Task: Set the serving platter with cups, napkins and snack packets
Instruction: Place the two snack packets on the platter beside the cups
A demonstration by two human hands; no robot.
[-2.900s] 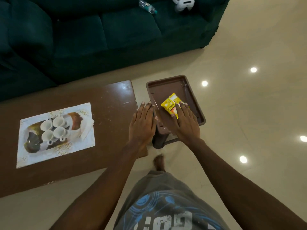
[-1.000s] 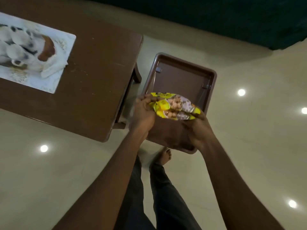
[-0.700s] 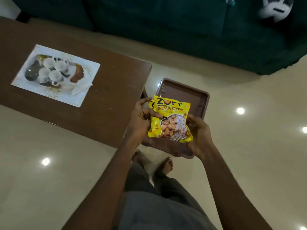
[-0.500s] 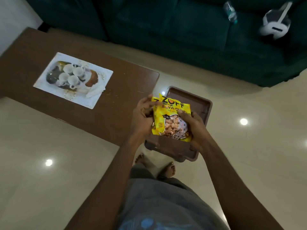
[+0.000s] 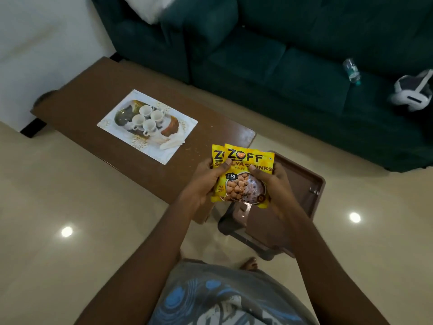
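Two yellow snack packets [image 5: 244, 181] overlap, held upright between both hands above the gap between table and stool. My left hand [image 5: 206, 181] grips their left side, thumb on the front. My right hand [image 5: 274, 184] grips the right side. The white patterned serving platter [image 5: 182, 127] lies on the brown table to the left, apart from my hands. Several white cups [image 5: 146, 118] stand close together on it. A folded white napkin [image 5: 172, 143] lies at the platter's near right edge.
The long brown table [image 5: 93, 113] runs from far left to centre. A brown plastic stool with a tray-like top [image 5: 302, 191] stands under my right hand. A dark green sofa [image 5: 281, 55] behind holds a water bottle [image 5: 351, 71] and a white headset [image 5: 412, 92]. Glossy tiled floor surrounds.
I lifted the packets off the stool top with both hands and raised them upright facing me. My view swung up and left, bringing the whole platter and table into sight.
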